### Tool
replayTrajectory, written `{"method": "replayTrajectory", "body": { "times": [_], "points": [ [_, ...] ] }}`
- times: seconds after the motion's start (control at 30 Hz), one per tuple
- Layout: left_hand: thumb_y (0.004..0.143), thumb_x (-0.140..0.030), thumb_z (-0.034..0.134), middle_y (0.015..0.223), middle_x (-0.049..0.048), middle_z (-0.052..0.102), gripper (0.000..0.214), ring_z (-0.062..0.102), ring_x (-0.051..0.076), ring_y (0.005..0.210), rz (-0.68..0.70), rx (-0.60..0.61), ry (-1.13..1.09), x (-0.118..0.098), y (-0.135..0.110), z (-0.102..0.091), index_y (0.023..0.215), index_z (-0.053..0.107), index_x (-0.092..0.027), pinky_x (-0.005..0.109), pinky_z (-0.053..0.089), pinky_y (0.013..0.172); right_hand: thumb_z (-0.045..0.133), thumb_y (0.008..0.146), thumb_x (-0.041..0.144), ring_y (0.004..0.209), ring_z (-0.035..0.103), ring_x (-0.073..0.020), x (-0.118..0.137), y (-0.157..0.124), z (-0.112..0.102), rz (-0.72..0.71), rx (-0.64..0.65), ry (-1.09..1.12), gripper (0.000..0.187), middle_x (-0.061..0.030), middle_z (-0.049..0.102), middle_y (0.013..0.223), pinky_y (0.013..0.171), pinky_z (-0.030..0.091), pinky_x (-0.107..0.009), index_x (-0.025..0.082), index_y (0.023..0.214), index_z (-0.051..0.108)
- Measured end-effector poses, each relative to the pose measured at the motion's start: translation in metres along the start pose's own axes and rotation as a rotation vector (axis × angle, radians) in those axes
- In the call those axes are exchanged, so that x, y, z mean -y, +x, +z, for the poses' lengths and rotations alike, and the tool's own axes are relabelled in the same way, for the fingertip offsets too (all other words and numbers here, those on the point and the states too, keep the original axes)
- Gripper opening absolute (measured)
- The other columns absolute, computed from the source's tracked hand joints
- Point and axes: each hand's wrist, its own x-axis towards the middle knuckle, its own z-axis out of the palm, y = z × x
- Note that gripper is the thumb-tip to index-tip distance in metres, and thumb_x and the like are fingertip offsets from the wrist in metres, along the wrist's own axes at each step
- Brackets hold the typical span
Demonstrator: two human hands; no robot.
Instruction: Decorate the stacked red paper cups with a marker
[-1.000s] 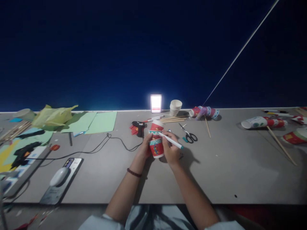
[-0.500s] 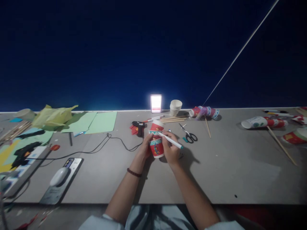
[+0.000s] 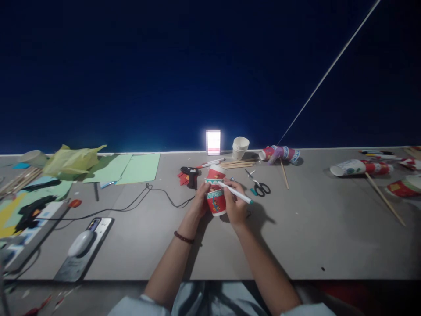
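- Red paper cups point(image 3: 215, 195), joined in one leaning column, are between the two hands above the table point(image 3: 296, 245); whether they are nested or set end to end, I cannot tell.
- At the cups' left side, the left hand point(image 3: 199, 201) is closed around them, steadying them.
- At the cups' right side, the right hand point(image 3: 237, 208) pinches a white marker point(image 3: 237, 193), its near end reaching the cups and its teal end pointing away from them; contact at that end is too small to confirm.
- Over the last second almost nothing changes beyond a slight shift of the cups; both hands keep their pose, which suggests careful, ongoing marker work on them.
- Right of the cups, well apart, lie scissors point(image 3: 257, 182).
- Left of the cups and just beyond, a black glue gun point(image 3: 189, 171) rests.
- Beyond the cups lie wooden sticks point(image 3: 238, 164); farther beyond, to their right, stand stacked white cups point(image 3: 240, 147).
- Farthest behind the cups, a bright screen point(image 3: 213, 142) glows.
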Motion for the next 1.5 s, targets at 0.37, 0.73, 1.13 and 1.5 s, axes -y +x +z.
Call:
{"method": "replayTrajectory", "body": {
  "times": [0.37, 0.73, 1.13, 1.5],
  "points": [
    [0.078, -0.038, 0.072, 0.094, 0.0121, 0.075, 0.038, 0.071, 0.025, 0.093, -0.107, 0.017, -0.014, -0.0001, -0.0024, 0.0041, 0.103, 0.070, -0.009, 0.033, 0.052, 0.091, 0.058, 0.087, 0.034, 0.095, 0.069, -0.0223, 0.0009, -0.0001, 0.0014, 0.071, -0.004, 0.097, 0.016, -0.0078, 0.072, 0.097, 0.084, 0.056, -0.036, 0.020, 0.092, 0.063],
    [0.074, -0.038, 0.077, 0.092, 0.0119, 0.075, 0.043, 0.072, 0.023, 0.083, -0.069, -0.003, 0.104, -0.0009, -0.0036, 0.0028, 0.105, 0.070, -0.010, 0.032, 0.053, 0.084, 0.057, 0.085, 0.034, 0.081, 0.066, -0.0190, 0.0009, 0.0028, 0.0005, 0.059, -0.048, 0.001, 0.016, -0.0043, 0.068, 0.085, 0.076, 0.055, -0.032, 0.019, 0.089, 0.063],
    [0.067, -0.035, 0.083, 0.085, 0.0090, 0.075, 0.037, 0.070, 0.020, 0.073, -0.065, -0.037, 0.082, 0.0007, -0.0033, 0.0020, 0.093, 0.070, -0.011, 0.029, 0.054, 0.076, 0.056, 0.085, 0.033, 0.084, 0.066, -0.0198, 0.0004, 0.0037, 0.0002, 0.032, -0.024, -0.036, 0.014, -0.0050, 0.069, 0.087, 0.079, 0.055, -0.034, 0.020, 0.089, 0.063],
    [0.068, -0.037, 0.082, 0.089, 0.0115, 0.075, 0.043, 0.070, 0.021, 0.075, -0.056, -0.040, 0.123, 0.0004, -0.0029, 0.0012, 0.098, 0.070, -0.009, 0.029, 0.053, 0.073, 0.057, 0.086, 0.033, 0.083, 0.067, -0.0198, -0.0009, 0.0035, 0.0002, 0.037, -0.021, -0.025, 0.015, -0.0055, 0.068, 0.086, 0.078, 0.056, -0.034, 0.020, 0.089, 0.063]
  ]
}}
